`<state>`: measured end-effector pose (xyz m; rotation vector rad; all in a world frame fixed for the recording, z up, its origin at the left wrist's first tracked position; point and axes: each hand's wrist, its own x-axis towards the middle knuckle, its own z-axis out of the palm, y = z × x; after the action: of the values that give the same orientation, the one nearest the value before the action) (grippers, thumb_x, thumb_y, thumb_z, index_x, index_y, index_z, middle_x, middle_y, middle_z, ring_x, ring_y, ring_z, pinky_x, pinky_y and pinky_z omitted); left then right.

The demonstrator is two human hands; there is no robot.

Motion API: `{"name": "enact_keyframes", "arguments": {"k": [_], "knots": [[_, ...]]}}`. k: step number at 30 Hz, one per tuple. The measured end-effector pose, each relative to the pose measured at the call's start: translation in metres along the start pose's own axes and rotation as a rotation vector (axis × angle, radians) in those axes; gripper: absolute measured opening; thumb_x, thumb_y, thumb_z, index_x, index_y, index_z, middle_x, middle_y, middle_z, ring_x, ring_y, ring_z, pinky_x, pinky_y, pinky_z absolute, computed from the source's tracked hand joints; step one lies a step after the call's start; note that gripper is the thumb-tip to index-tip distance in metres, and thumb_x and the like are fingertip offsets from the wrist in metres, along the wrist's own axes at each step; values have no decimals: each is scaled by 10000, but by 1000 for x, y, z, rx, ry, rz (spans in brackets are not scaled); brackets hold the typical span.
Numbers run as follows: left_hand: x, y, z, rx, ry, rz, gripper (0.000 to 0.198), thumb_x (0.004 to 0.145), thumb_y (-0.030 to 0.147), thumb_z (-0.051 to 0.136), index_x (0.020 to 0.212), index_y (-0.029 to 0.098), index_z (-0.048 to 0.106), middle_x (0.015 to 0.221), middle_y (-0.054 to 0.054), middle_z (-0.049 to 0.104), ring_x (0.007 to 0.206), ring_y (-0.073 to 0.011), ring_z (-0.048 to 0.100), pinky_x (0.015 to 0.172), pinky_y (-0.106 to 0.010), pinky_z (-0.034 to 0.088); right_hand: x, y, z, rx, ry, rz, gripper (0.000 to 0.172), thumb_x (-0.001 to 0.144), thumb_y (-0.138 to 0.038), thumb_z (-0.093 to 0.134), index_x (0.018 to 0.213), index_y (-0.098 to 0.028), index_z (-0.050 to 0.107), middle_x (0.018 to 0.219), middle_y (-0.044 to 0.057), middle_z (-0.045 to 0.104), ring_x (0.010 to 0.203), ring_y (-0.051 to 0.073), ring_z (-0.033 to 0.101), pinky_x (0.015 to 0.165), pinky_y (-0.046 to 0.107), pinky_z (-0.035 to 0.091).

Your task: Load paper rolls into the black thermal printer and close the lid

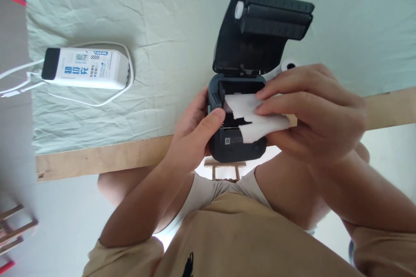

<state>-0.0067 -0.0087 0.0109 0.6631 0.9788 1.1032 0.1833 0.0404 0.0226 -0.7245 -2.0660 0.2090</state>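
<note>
A small black receipt printer (217,142) is held at the table's front edge, its hinged lid (248,54) swung up and back. My left hand (198,127) grips the printer's left side, with the thumb over the rim of the paper bay. In my right hand (315,112) is white paper (248,106) with a torn, ragged end, pinched between fingers and thumb. That paper lies over the open bay and hides part of it. Just behind my right fingers, a white paper roll (287,66) with a dark core rests on the cloth, partly covered.
On the left of the pale green cloth (162,17) lies a white power bank or charger (89,68) with a black end, a white cable looped around it. The wooden table edge (130,152) runs in front of my lap. A wooden stool (16,231) stands at lower left.
</note>
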Motion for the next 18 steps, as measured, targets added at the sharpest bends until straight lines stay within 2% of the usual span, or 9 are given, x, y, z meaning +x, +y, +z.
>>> {"name": "enact_keyframes", "arguments": {"k": [6,9,11,13,15,17,18], "knots": [[0,-2,-5,31,-5,5,503,923,462,730,1367,245,635,1282,-86,770,1178,-305,746,846,-385,683,-11,-5,0,52,-83,-66,91,899,-199,712,872,-263,653,872,-10,781,866,199,729,739,392,509],[1,-3,-8,101,-12,31,596,838,388,828,1381,258,620,1307,-77,753,1201,-306,728,915,-387,667,-15,-6,0,39,-131,-133,55,914,-296,685,886,-252,667,869,0,774,915,209,730,748,424,461],[1,-5,-9,135,-8,72,720,761,308,892,1411,286,585,1331,-63,735,1222,-299,714,945,-372,655,-16,-3,-2,77,-137,-161,189,949,-410,595,933,-244,685,895,21,772,943,225,722,770,451,459],[0,-6,-9,156,4,100,848,722,252,915,1471,306,520,1369,-62,712,1223,-295,713,922,-356,655,-16,3,-5,118,-67,-145,227,941,-420,558,974,-240,692,906,38,759,894,221,711,762,448,495],[-1,-6,-10,182,3,120,943,703,220,925,1523,305,468,1422,-75,681,1251,-306,704,913,-350,652,-16,9,-6,87,62,-35,151,860,-327,641,983,-262,698,918,45,750,877,223,713,731,418,527],[-3,-6,-10,207,-7,131,983,693,219,931,1547,305,452,1477,-86,647,1307,-333,676,934,-361,647,-16,14,-6,42,174,110,276,760,-280,699,1035,-286,716,1061,76,752,944,255,720,677,405,510],[-4,-6,-10,213,-16,133,994,688,229,936,1553,307,452,1495,-90,634,1333,-347,660,951,-371,643,-15,15,-6,41,191,183,369,739,-283,696,1106,-304,717,1186,87,739,988,271,720,673,406,495]]}}
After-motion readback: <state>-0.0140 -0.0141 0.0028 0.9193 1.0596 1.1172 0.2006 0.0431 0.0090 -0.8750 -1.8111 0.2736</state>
